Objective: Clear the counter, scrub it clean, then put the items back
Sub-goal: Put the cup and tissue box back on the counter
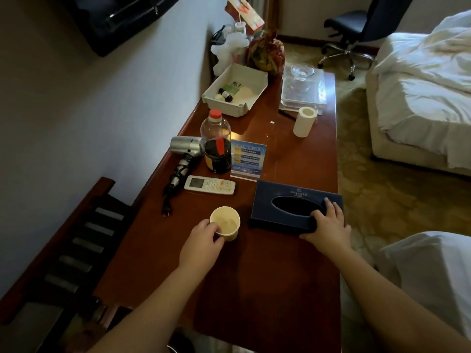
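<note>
Low in the frame, the left hand [202, 234] curls round the cup [225, 223] — the right hand [328, 222] grips the box [288, 200] corner.

An upright paper cup [225, 223] and a flat dark-blue tissue box [293, 207] sit on the reddish-brown counter [254, 276].

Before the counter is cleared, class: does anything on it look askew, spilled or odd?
Yes. The toilet roll lies tipped on its side near the tray, and the hair dryer cord trails loose. No spill shows.
</note>
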Action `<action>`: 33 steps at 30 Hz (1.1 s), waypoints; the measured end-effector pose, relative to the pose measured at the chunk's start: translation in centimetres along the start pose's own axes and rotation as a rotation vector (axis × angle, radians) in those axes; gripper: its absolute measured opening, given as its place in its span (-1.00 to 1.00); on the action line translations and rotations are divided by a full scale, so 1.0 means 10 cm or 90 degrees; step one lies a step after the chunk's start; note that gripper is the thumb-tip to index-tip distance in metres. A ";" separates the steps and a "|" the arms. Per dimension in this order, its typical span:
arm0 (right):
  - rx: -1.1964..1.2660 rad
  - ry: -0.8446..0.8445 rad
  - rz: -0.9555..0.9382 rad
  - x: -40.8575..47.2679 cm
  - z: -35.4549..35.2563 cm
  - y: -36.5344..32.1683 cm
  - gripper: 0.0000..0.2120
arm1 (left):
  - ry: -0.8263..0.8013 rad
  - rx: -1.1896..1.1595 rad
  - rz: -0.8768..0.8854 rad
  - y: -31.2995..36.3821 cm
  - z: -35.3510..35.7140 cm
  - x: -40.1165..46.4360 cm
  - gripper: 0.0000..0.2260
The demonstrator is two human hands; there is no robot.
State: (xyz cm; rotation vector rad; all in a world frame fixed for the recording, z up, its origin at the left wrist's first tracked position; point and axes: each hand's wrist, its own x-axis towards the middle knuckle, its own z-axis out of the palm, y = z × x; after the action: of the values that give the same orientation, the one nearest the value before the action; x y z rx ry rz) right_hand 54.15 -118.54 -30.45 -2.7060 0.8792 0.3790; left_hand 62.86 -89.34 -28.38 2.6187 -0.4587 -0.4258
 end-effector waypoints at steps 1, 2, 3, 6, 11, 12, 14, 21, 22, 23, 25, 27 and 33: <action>0.000 0.000 -0.004 -0.07 0.01 -0.01 -0.47 | 0.005 -0.003 -0.004 -0.05 -0.03 -0.08 -0.84; 0.000 -0.001 -0.009 -0.13 0.01 -0.03 -0.47 | 0.012 -0.006 -0.008 -0.09 -0.07 -0.16 -0.84; 0.001 0.000 -0.015 -0.21 0.02 -0.05 -0.46 | 0.020 -0.008 -0.013 -0.15 -0.12 -0.25 -0.83; -0.004 0.002 -0.038 -0.46 0.02 -0.16 -0.44 | 0.044 -0.017 -0.026 -0.35 -0.27 -0.57 -0.83; -0.039 -0.002 -0.125 -1.01 0.02 -0.49 -0.42 | 0.098 -0.033 -0.078 -0.71 -0.59 -1.25 -0.84; -0.046 -0.006 -0.146 -1.11 0.02 -0.56 -0.43 | 0.106 -0.038 -0.093 -0.78 -0.65 -1.39 -0.83; -0.065 -0.017 -0.197 -1.40 0.05 -0.79 -0.43 | 0.134 -0.050 -0.126 -0.95 -0.79 -1.78 -0.82; -0.090 -0.032 -0.405 -2.48 0.12 -1.74 -0.42 | 0.226 -0.090 -0.198 -1.47 -1.25 -3.30 -0.86; -0.094 -0.027 -0.441 -2.66 0.12 -1.88 -0.43 | 0.249 -0.098 -0.213 -1.55 -1.31 -3.53 -0.87; -0.098 -0.023 -0.476 -2.83 0.11 -2.03 -0.43 | 0.272 -0.107 -0.228 -1.62 -1.37 -3.76 -0.89; -0.106 -0.010 -0.544 -3.17 0.10 -2.31 -0.44 | 0.309 -0.119 -0.258 -1.76 -1.48 -4.22 -0.90; -0.108 0.001 -0.609 -3.51 0.08 -2.59 -0.47 | 0.341 -0.125 -0.284 -1.88 -1.59 -4.68 -0.89; -0.102 0.029 -0.778 -4.47 0.01 -3.38 -0.53 | 0.483 -0.111 -0.358 -2.12 -1.95 -5.97 -0.90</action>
State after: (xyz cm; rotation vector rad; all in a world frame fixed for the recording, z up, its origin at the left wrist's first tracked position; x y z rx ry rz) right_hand 39.60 -68.39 -10.06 -2.7921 -0.8659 0.0941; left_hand 21.62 -41.27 -8.72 2.4564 0.5416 0.3596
